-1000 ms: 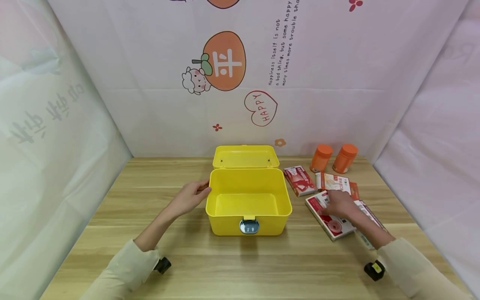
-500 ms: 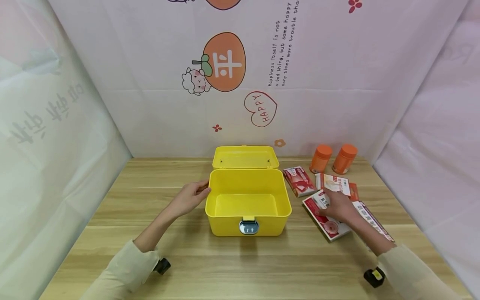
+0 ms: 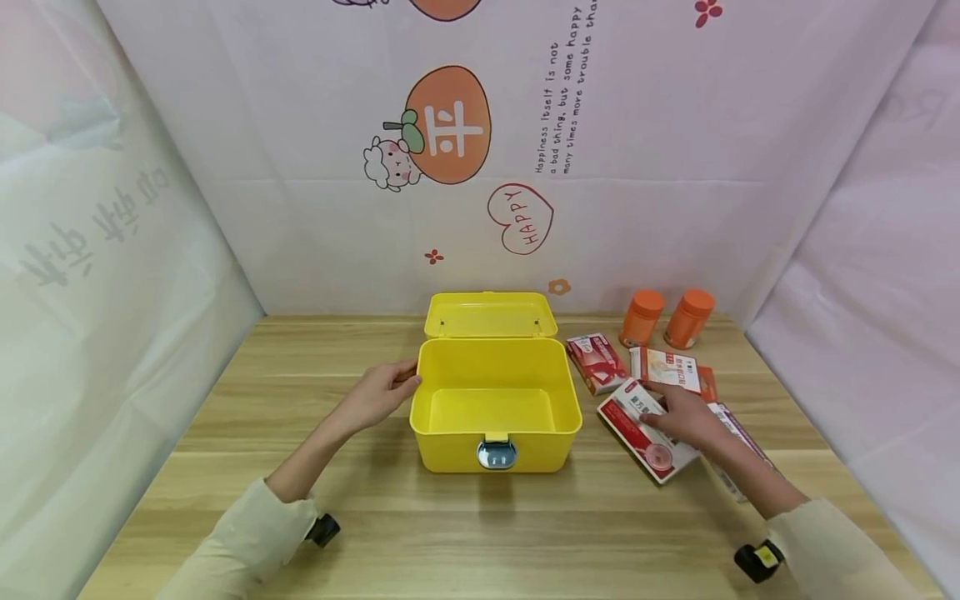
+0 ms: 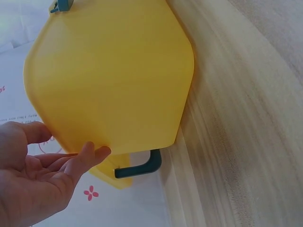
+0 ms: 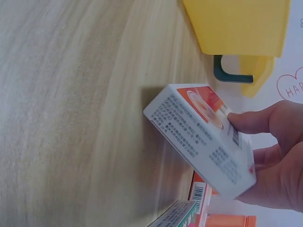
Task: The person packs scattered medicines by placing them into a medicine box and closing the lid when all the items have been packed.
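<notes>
An open yellow storage box stands mid-table, its lid tipped back. My left hand touches its left end near the rim; the left wrist view shows the fingertips against the outer yellow wall. To the right of the box, my right hand pinches a red and white medicine box, thumb on the printed face and fingers at the far side. In the right wrist view this medicine box is tilted and seems raised off the table. Part of it is hidden by the hand.
Behind the right hand lie a red medicine box and a white and orange box. Another narrow box lies partly under the right forearm. Two orange bottles stand at the back. A curtain wall borders the table.
My right hand has picked up the medicine box and shifted it slightly left toward the yellow box, uncovering more of the narrow box beneath. The left hand stays put.
</notes>
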### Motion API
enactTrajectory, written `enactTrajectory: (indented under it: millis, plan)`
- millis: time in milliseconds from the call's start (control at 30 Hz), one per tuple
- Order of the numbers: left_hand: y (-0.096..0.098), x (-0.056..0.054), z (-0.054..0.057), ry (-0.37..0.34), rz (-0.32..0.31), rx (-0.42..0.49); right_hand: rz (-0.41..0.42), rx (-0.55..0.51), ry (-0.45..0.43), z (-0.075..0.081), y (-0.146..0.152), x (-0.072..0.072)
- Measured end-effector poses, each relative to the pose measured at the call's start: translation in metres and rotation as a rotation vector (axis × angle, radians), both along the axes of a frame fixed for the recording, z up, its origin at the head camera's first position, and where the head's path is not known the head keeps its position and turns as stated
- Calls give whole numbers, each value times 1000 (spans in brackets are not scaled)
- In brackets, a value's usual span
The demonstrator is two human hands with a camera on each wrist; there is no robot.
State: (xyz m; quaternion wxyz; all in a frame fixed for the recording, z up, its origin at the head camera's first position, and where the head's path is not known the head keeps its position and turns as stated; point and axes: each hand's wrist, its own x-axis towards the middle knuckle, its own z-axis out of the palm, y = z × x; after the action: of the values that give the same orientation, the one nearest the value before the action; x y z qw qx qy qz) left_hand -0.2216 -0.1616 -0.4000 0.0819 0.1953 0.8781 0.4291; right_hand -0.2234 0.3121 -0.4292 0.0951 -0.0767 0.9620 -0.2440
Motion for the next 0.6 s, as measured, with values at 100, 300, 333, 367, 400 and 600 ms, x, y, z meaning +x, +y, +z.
enactTrajectory:
  millis: [100, 300, 333, 367, 400, 600]
  plan:
    - [0, -1, 0, 5, -3, 4, -13, -8, -49, 2, 2, -1]
    - [2, 0, 0, 53, -8, 24, -8, -46, -77, 7, 2, 2]
    - [2, 1, 0, 72, -15, 20, -6, -54, -79, 8, 2, 3]
    - [1, 2, 0, 87, -21, 13, -6, -63, -85, 9, 2, 4]
    - [1, 2, -1, 101, -30, 7, -9, -70, -91, 10, 2, 5]
    - [0, 8, 1, 206, -74, -138, 0, -105, -103, 18, 2, 9]
